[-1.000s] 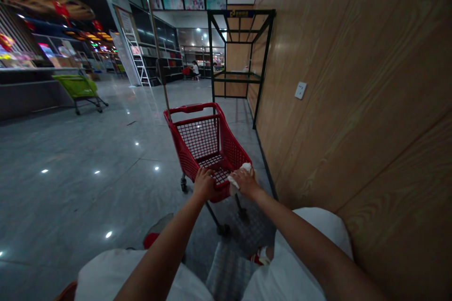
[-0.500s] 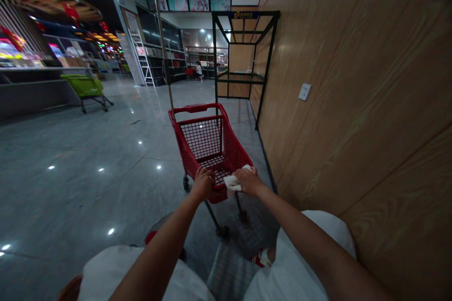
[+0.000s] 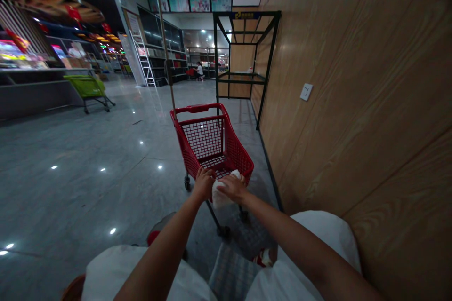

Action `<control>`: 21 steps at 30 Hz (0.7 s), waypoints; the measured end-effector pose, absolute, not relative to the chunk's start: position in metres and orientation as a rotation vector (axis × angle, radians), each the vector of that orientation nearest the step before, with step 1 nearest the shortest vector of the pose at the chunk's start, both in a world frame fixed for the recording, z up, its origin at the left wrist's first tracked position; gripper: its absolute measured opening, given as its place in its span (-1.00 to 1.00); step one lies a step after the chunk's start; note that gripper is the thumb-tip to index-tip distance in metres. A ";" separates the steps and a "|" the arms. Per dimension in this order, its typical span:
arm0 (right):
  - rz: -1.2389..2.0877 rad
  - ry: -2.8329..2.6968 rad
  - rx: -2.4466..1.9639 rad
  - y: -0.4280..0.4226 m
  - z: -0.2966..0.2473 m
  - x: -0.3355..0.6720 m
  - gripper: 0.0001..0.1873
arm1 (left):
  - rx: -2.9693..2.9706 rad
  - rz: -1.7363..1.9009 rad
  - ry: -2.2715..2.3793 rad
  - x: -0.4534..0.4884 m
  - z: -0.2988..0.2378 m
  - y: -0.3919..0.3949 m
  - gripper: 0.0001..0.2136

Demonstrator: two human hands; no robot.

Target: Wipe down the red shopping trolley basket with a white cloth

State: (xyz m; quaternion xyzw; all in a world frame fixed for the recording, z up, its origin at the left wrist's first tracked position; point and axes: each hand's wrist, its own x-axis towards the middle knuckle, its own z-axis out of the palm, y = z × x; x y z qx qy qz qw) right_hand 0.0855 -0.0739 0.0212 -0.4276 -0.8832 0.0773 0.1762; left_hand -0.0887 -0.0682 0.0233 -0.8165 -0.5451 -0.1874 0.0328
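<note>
A small red shopping cart [image 3: 212,143] stands on the grey floor beside a wooden wall. My left hand [image 3: 202,183] is closed round the cart's near rim. Just to its right, my right hand [image 3: 231,187] presses a white cloth [image 3: 219,196] against the same near rim, fingers curled over it. A thin pole [image 3: 164,37] rises from the cart's far left corner. The basket shows nothing inside. My knees in white shorts fill the bottom of the view.
A wooden panel wall [image 3: 353,80] with a white socket [image 3: 305,91] runs along the right. A black metal shelf frame [image 3: 243,56] stands beyond the cart. A green cart [image 3: 88,89] and a stepladder [image 3: 143,63] are far left; a person [image 3: 199,70] crouches far back.
My right hand has slid the white cloth leftward along the cart's near rim, from the right corner towards my left hand. The left hand has kept its grip.
</note>
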 end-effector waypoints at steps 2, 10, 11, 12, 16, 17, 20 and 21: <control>0.200 -2.490 -1.304 -0.074 0.022 0.083 -0.56 | -2.506 -0.569 -1.696 -0.087 0.024 -0.068 -0.89; -0.068 -2.624 -1.338 -0.063 0.026 0.110 -0.64 | -2.573 -0.548 -1.693 -0.087 0.026 -0.070 -0.83; -0.095 -2.634 -1.345 -0.059 0.028 0.120 -0.65 | -2.582 -0.541 -1.689 -0.088 0.026 -0.070 -0.78; -0.115 -2.636 -1.361 -0.054 0.030 0.132 -0.65 | -2.589 -0.531 -1.688 -0.089 0.027 -0.070 -0.75; -0.141 -2.622 -1.456 -0.044 0.031 0.163 -0.59 | -2.587 -0.495 -1.707 -0.086 0.029 -0.070 -0.72; -0.142 -2.612 -1.477 -0.045 0.030 0.163 -0.55 | -2.575 -0.492 -1.717 -0.085 0.030 -0.071 -0.72; -0.136 -2.560 -1.507 -0.057 0.021 0.145 -0.37 | -2.543 -0.495 -1.731 -0.082 0.032 -0.072 -0.72; -0.128 -2.540 -1.501 -0.063 0.017 0.135 -0.32 | -2.542 -0.495 -1.725 -0.081 0.032 -0.073 -0.73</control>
